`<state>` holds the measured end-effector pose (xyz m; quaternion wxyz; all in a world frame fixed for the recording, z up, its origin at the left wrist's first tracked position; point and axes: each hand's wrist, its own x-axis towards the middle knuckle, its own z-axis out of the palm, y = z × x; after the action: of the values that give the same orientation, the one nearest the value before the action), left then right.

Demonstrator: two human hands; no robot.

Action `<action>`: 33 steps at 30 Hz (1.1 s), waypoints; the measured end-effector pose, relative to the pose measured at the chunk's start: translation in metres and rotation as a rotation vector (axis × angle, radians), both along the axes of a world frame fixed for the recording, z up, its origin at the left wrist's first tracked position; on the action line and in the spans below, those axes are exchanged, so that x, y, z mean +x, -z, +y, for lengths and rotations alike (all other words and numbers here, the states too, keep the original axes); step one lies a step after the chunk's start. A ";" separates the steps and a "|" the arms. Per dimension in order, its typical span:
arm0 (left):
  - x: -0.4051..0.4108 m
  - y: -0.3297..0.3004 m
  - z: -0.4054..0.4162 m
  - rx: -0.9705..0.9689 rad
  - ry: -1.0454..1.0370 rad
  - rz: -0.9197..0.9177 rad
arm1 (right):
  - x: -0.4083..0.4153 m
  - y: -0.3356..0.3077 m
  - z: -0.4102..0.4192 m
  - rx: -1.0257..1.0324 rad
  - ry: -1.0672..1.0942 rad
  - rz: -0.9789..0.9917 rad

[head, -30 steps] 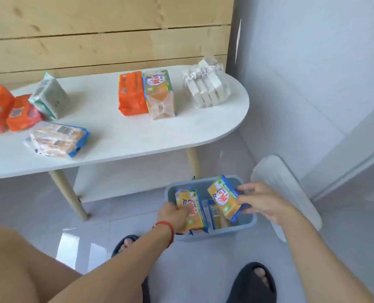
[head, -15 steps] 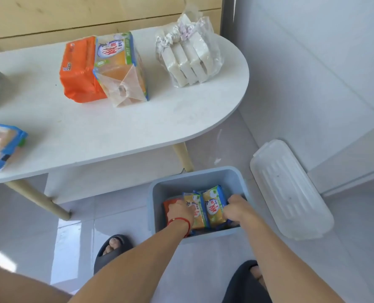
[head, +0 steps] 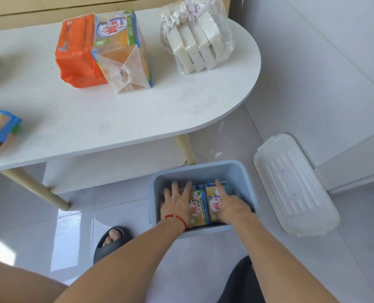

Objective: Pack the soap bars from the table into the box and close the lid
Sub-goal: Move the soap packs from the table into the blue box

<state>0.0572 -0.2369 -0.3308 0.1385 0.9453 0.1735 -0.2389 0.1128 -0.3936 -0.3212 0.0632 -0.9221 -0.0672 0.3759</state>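
Note:
A blue-grey box (head: 200, 170) stands open on the floor below the table's right end. Two yellow soap packs (head: 205, 205) lie side by side inside it. My left hand (head: 177, 201) rests flat, fingers spread, on the box's left contents, hiding what is under it. My right hand (head: 229, 206) lies flat on the right yellow pack, fingers apart. On the white table (head: 116, 119) are an orange soap pack (head: 75, 51), a yellow multi-pack (head: 122, 53), a bag of white bars (head: 195, 40) and a blue-edged pack (head: 0, 132). The translucent lid (head: 293, 184) lies right of the box.
A table leg (head: 187, 148) stands just behind the box and another leg (head: 35, 189) is to the left. White walls close in on the right. My sandalled feet (head: 111, 239) are on the glossy floor tiles in front of the box.
Both hands lowered the two yellow packs into the box, let go of them, and now lie flat on top. The view has tilted down and closer.

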 end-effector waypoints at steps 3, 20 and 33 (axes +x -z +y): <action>0.003 0.003 0.007 -0.053 0.088 0.084 | 0.009 -0.004 0.001 0.057 -0.004 0.038; -0.061 -0.150 0.081 -0.301 -0.079 -0.644 | -0.052 -0.124 0.096 0.400 -0.116 -0.874; -0.082 -0.338 0.287 -0.028 -0.395 -1.105 | -0.040 -0.317 0.297 0.947 -0.204 -0.767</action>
<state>-0.0248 0.0498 0.0076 0.2630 0.8775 0.2453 0.3174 0.0731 -0.0963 -0.0043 0.4009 -0.8522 -0.3326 -0.0490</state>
